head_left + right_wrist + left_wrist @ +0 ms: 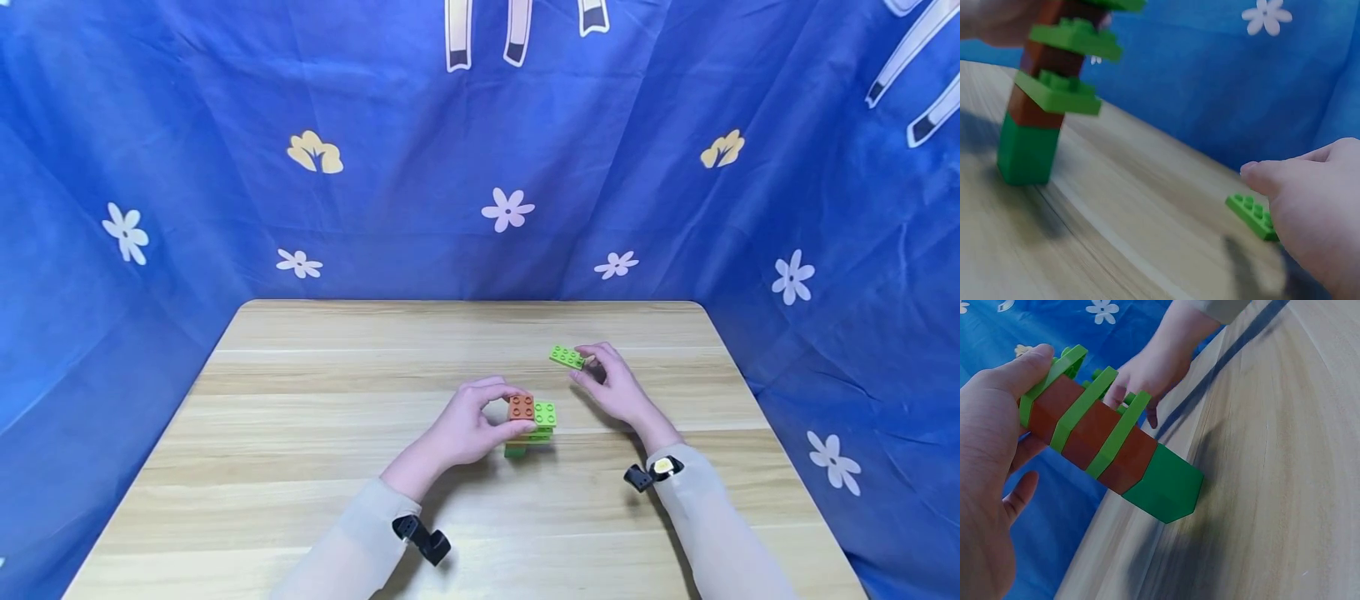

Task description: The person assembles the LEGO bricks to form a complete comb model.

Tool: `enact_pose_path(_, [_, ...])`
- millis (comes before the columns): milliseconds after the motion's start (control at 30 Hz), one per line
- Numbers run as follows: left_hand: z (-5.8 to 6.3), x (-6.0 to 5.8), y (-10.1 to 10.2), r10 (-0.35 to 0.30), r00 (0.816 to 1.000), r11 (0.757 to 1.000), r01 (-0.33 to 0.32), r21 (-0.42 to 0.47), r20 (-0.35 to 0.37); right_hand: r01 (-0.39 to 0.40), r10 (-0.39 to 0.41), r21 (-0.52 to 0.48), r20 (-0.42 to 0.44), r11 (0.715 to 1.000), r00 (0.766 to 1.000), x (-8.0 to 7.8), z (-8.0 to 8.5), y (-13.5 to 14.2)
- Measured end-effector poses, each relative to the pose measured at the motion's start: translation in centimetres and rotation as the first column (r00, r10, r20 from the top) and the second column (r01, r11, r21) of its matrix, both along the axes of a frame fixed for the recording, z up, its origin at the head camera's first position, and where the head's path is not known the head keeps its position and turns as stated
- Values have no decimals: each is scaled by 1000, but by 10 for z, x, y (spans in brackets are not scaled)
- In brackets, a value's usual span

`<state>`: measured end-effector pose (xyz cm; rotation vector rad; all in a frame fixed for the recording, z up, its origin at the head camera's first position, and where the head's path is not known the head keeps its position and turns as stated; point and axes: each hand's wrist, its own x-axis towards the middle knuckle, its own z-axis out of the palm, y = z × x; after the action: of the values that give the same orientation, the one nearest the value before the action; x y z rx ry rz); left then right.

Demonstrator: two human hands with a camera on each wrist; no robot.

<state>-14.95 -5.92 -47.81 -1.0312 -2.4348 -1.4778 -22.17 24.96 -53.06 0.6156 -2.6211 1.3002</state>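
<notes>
A tower of toy building blocks (1129,444) stands tilted in the left wrist view, with reddish-brown blocks alternating with light green plates above a dark green base block (1029,150). My left hand (468,427) grips it near the top, thumb and fingers on either side of the brown top block (521,407). To the right, a loose light green studded plate (566,357) lies on the table. My right hand (617,385) has its thumb and fingers spread around that plate's right end. In the right wrist view the thumb (1260,178) appears above the plate.
The wooden table (300,467) has its far edge close to a blue patterned curtain (405,208), which also hangs along both sides. Both forearms reach in from the near edge, each wearing a small black wrist camera (422,538).
</notes>
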Motion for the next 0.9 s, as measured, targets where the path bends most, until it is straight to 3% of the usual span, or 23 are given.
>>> enact_pose_path(333, [0,0,1,-3,1000,1000,3,3,12,135,-135,94,-7,986,991,-17,-20,-1])
enact_pose_path(500, [0,1,0,-10,999,1000,10,5,35,146,-147,123,0,982,989,-22,-23,-2])
enact_pose_path(900, [0,1,0,-1,1000,1000,1,-9,12,144,-156,192,50,971,987,-32,-24,-6])
